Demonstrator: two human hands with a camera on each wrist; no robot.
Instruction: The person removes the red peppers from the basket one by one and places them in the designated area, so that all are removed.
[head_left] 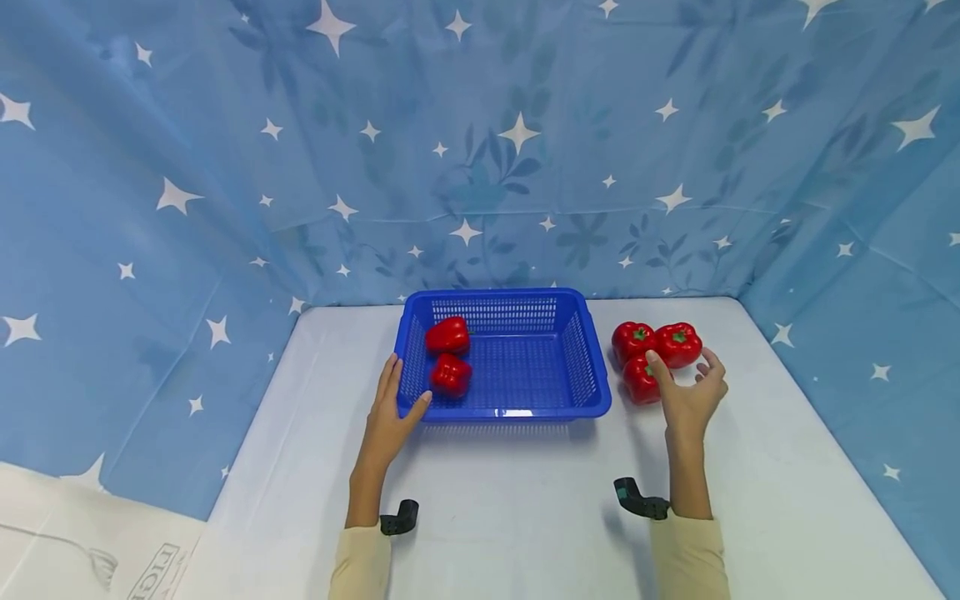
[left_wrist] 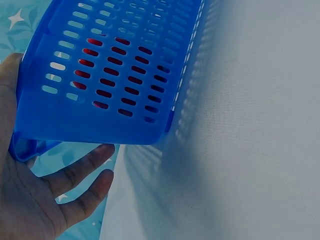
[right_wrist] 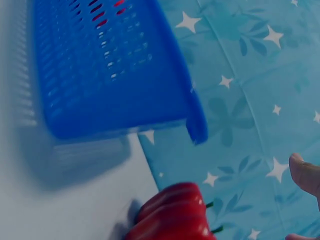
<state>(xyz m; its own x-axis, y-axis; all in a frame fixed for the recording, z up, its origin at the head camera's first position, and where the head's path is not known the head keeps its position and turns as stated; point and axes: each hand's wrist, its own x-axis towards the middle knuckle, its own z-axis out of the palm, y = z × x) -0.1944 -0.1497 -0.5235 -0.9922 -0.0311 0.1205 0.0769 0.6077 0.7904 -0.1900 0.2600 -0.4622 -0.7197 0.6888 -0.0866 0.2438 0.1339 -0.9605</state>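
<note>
A blue plastic basket (head_left: 510, 414) with slotted walls stands on the white table, two red bell peppers (head_left: 447, 336) in its left part. My left hand (head_left: 386, 421) grips its near left corner, thumb over the front rim and fingers along the left side. To the right of the basket, three red bell peppers sit close together: one far left (head_left: 632, 340), one far right (head_left: 678, 343), one nearest (head_left: 639, 382). Over this group is my right hand (head_left: 690, 404), thumb and fingers spread apart with nothing held. Its thumb overlaps the nearest pepper; contact cannot be told.
Behind and beside the white table (head_left: 510, 508) hangs a blue curtain (head_left: 480, 167) with stars and leaves. The basket's far rim lies close to the table's back edge. A printed white cloth (head_left: 90, 533) shows at the lower left.
</note>
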